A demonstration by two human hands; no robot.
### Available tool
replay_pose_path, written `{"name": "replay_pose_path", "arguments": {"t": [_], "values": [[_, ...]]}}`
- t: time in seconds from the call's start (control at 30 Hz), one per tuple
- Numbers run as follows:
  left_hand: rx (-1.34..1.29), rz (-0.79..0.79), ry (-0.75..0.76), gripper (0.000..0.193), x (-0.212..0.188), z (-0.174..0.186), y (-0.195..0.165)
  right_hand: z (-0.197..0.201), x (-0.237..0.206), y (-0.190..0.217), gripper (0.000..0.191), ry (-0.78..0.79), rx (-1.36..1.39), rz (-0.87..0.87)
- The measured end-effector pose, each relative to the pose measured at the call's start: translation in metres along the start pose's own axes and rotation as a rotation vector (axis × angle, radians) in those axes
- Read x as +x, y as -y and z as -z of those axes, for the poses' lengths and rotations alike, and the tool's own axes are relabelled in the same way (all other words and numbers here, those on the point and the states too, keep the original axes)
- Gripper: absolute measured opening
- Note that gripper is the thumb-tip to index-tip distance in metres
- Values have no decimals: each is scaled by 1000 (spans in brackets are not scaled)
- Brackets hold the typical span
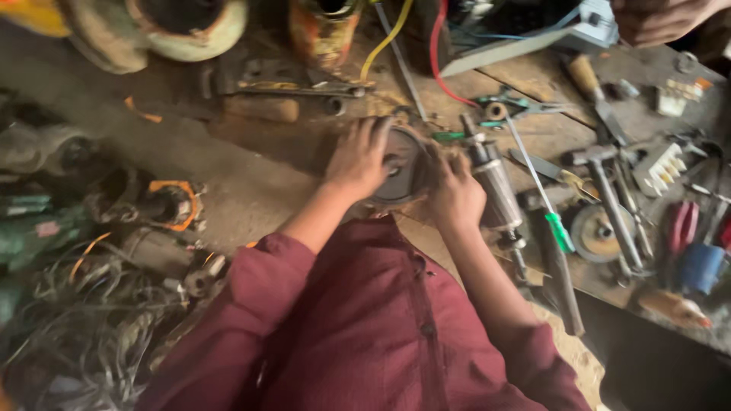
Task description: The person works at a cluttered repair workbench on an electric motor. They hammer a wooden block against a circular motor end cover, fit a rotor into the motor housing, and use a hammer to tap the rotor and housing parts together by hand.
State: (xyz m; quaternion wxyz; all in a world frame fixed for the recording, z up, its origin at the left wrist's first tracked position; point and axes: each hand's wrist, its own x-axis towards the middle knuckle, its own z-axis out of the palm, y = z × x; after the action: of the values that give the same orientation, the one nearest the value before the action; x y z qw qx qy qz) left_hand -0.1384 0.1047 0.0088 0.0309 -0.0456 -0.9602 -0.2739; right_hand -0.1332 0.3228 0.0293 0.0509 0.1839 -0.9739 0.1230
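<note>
Bottom of frame: maroon shirt (365, 327), sleeves running up to both hands. Hands sit either side of a round dark metal housing (402, 166) at centre frame, resting on the worn wooden tabletop (251, 190). Left hand (359, 158) spread over the housing's left rim, fingers draped on top; right hand (455, 194) pressed against its right edge, fingers curled at the rim. Both clamped on the housing, one each side. How far along: the housing looks like a motor end piece apart from its mate, since a rotor (493, 186) with shaft lies loose just right of the right hand, not inserted; so the job reads as mid-way, parts separate, joining or further stripping left. Housing itself: dark, greasy, circular, with a lighter hub near the middle; blur hides finer detail. Right of frame: green-handled screwdriver (550, 205), hammer (613, 202), a disc (595, 232), red pliers (681, 224). Left of frame: tangled scrap and wire (84, 327). Upper frame: wrench (293, 87), yellow cable (388, 38), red cable (440, 53). Upper right corner: another person's hand (655, 19).
</note>
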Motion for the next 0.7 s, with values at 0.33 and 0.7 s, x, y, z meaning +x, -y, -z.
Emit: {"name": "replay_pose_path", "arguments": {"t": [0.33,0.7], "values": [[-3,-147,138,80,16,1,8,3,5,-7,68,81,58,8],[11,-170,168,81,21,-6,15,17,27,-11,58,37,70,159]]}}
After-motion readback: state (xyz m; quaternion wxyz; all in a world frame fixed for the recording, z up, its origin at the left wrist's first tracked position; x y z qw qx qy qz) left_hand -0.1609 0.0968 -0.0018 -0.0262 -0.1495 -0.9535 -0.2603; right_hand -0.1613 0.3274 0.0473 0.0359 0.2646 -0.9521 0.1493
